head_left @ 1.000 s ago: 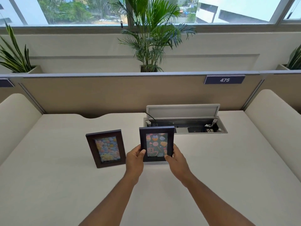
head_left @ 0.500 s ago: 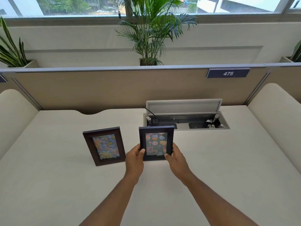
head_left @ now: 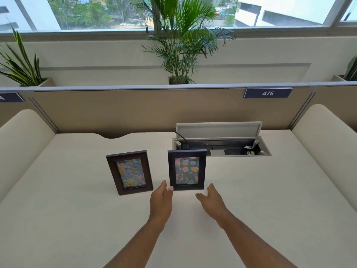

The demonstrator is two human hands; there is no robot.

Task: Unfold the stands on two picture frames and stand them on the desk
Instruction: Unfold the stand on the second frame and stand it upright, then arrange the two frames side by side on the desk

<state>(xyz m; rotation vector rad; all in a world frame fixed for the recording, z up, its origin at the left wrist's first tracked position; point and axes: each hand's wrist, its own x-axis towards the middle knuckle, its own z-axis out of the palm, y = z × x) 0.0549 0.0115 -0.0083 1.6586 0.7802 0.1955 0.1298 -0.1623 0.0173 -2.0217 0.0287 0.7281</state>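
1. I am at a pale bench [head_left: 77, 219] in an office bay, with a tan divider behind it, potted plants on the sill and an open cable box [head_left: 222, 149] sunk into the top near the back.
2. The brown frame [head_left: 129, 172] stands on the bench to my left, leaning back a little and turned slightly. The dark frame [head_left: 187, 169] stands just beside it on the right, upright and facing me, its top edge in front of the cable box.
3. My left hand [head_left: 161, 200] is spread, its fingertips just at the dark frame's lower left corner; I cannot tell whether they touch. My right hand [head_left: 211, 199] is also spread, just below the lower right corner and clear of it. Neither grips anything.
4. I judge both frames set, so the task looks nearly done.
5. Risks from here:
   - I cannot see either stand, so the dark frame's may not be fully swung out; it could then tip backwards.
   - A fingertip dragging the left corner could twist the frame or knock it down.
   - The two frames stand close, so one falling sideways could take the other along.
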